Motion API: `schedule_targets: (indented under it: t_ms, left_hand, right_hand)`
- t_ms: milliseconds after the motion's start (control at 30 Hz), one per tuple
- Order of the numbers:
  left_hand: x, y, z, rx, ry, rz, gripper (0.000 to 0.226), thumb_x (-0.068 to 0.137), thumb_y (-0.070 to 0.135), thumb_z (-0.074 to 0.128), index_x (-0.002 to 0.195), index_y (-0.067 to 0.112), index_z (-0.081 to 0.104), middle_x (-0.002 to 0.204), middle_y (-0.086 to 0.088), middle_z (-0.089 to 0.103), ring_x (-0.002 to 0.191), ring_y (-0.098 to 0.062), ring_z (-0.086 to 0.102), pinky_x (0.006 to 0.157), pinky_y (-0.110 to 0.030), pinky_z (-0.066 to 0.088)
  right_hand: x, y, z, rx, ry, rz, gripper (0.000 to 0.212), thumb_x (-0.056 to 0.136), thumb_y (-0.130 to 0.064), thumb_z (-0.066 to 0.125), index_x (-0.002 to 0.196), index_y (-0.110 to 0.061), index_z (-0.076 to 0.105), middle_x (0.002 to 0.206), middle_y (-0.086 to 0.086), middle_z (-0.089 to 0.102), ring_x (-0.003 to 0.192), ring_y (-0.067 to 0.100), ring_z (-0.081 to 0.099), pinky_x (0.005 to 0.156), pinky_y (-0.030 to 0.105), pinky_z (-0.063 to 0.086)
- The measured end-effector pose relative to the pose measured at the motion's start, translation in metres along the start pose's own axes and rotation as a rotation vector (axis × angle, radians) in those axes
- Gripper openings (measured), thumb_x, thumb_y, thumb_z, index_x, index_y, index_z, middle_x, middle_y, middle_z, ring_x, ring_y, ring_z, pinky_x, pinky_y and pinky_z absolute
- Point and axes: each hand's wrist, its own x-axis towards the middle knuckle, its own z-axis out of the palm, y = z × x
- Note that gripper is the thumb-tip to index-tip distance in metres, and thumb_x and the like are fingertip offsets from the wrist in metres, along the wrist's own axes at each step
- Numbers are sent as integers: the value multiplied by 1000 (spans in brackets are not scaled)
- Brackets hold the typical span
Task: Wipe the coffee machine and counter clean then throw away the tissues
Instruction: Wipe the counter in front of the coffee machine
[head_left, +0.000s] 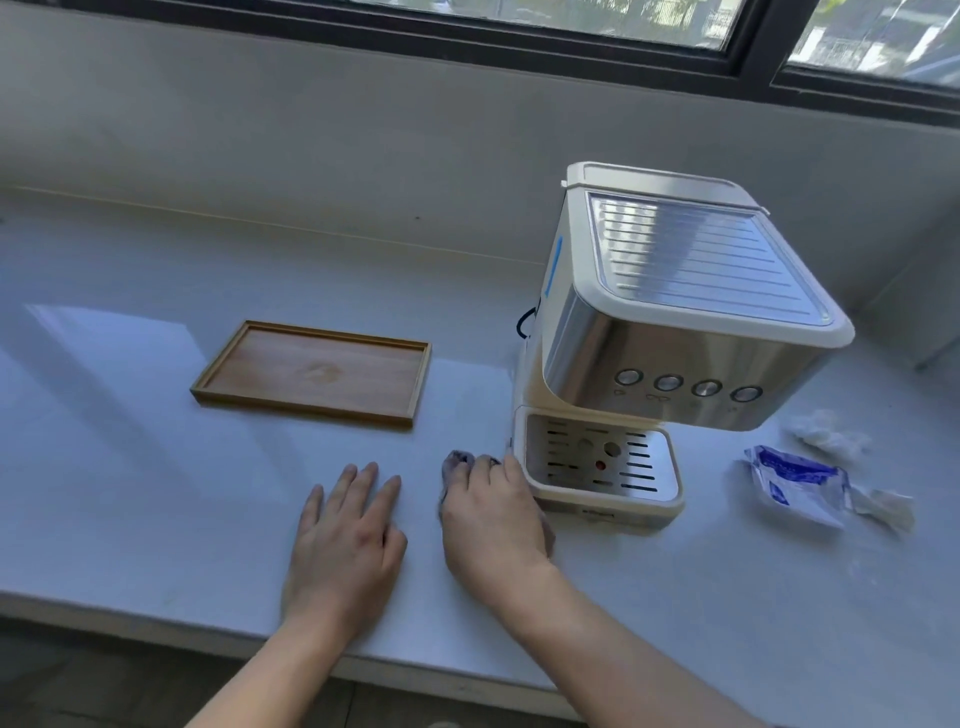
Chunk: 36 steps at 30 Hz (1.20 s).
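Observation:
A cream and steel coffee machine stands on the pale counter at the right, its drip tray facing me. My right hand lies palm down on a greyish tissue, pressing it to the counter just left of the drip tray; only the tissue's edges show. My left hand rests flat on the counter beside it, fingers apart, holding nothing. Right of the machine lie a crumpled white tissue, a blue and white tissue packet and another used tissue.
A shallow wooden tray sits on the counter left of the machine. A grey wall and a dark-framed window run behind. The counter's front edge passes under my forearms.

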Motion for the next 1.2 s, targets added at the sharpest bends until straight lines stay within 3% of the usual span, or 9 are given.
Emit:
schedule_targets:
  t_ms: [67, 133, 233, 367, 500, 700, 867, 1067, 1200]
  left_hand:
    - [-1, -1, 1, 7, -4, 10, 71, 86, 46, 9, 152, 29, 30, 163, 2, 23, 152, -15, 12, 124, -42, 5]
    - [-2, -2, 1, 5, 0, 15, 71, 87, 47, 9, 153, 29, 28, 163, 2, 22, 152, -15, 12, 124, -42, 5]
    - [-4, -1, -1, 0, 4, 10, 73, 86, 47, 8, 153, 27, 30, 163, 1, 23, 152, -16, 13, 124, -42, 6]
    - [-4, 3, -2, -1, -30, -10, 67, 89, 43, 14, 154, 28, 26, 164, 2, 17, 152, -16, 8, 124, -42, 2]
    - [-3, 17, -5, 27, -56, -52, 58, 99, 38, 28, 154, 25, 22, 165, -1, 13, 152, -19, 6, 124, -43, 5]
    - [-9, 74, 4, -109, -61, 63, 57, 99, 43, 27, 154, 27, 24, 165, 0, 14, 152, -18, 5, 124, -40, 4]
    - [-14, 88, 24, 2, -68, 52, 65, 95, 52, 15, 156, 29, 11, 166, -5, 0, 152, -23, -9, 122, -44, -8]
    - [-12, 86, 32, 65, -48, 44, 76, 86, 59, -1, 156, 30, 9, 166, -4, 1, 152, -22, -9, 122, -44, -9]
    - [-12, 89, 30, 41, -59, 36, 69, 93, 56, 11, 156, 28, 8, 166, -5, -1, 152, -23, -10, 123, -44, -8]
  right_hand:
    - [-27, 8, 9, 117, 107, -9, 46, 92, -21, 40, 131, -1, 54, 119, 18, 65, 107, 33, 58, 103, 44, 41]
    - [-53, 20, 22, 217, 206, -20, 44, 90, -28, 49, 128, -8, 60, 123, 13, 66, 107, 29, 62, 95, 43, 46]
    - [-81, 45, 40, 315, 260, 13, 46, 85, -37, 54, 127, -19, 60, 127, -1, 64, 108, 22, 61, 93, 43, 42]
    - [-103, 87, 56, 346, 343, 131, 36, 78, -37, 57, 112, -27, 63, 115, -10, 64, 105, 19, 59, 94, 41, 39]
    - [-121, 117, 66, 333, 399, 290, 28, 74, -34, 61, 99, -24, 65, 107, -10, 67, 97, 22, 61, 80, 39, 41]
    - [-140, 137, 67, 383, 344, 554, 38, 71, -35, 71, 108, -24, 68, 111, -8, 70, 98, 24, 60, 72, 36, 44]
    - [-150, 134, 68, 399, 262, 422, 61, 72, -59, 65, 127, -32, 60, 128, -13, 60, 106, 25, 55, 77, 39, 48]
    - [-167, 135, 83, 344, 415, 208, 43, 67, -31, 77, 109, -24, 71, 117, 0, 67, 86, 30, 58, 66, 39, 49]
    - [-168, 113, 68, 466, 372, 190, 32, 61, -23, 67, 92, -24, 71, 94, -3, 66, 73, 24, 55, 58, 31, 47]
